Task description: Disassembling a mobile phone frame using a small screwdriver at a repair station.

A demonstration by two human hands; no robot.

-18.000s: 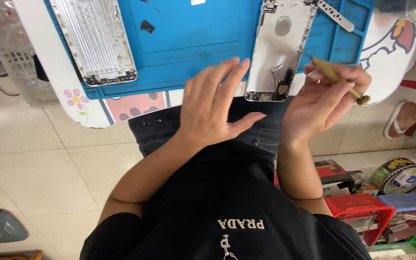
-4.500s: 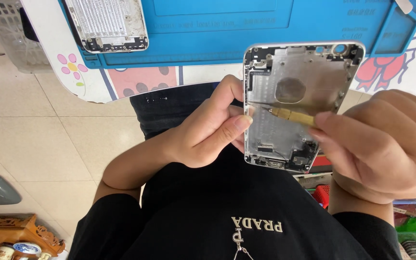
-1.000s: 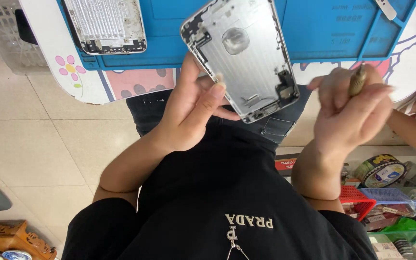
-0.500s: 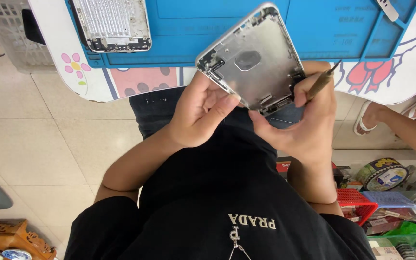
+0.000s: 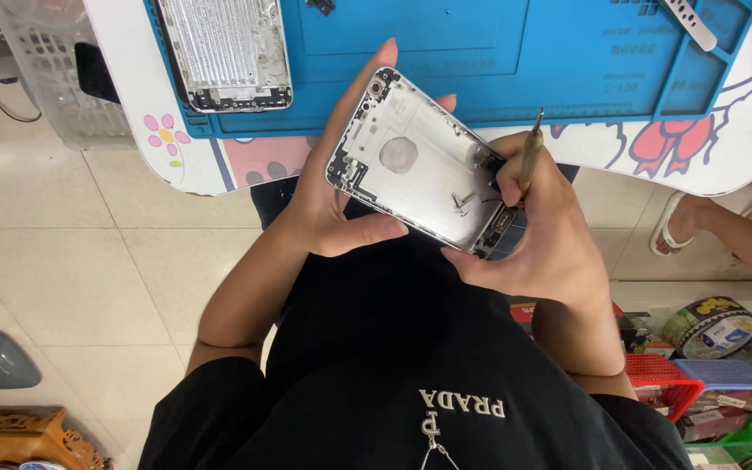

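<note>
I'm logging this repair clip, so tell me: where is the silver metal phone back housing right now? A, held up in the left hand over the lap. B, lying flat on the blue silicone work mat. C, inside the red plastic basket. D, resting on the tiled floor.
A: the left hand grips the silver metal phone back housing above the lap, while the right hand holds a thin brass-coloured screwdriver at its edge.

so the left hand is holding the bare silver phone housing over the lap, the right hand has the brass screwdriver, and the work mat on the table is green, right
Not quite: the work mat is blue, not green, as the head view shows. The rest holds: the left hand holds the bare silver phone housing over the lap, and the right hand has the brass screwdriver.
</note>
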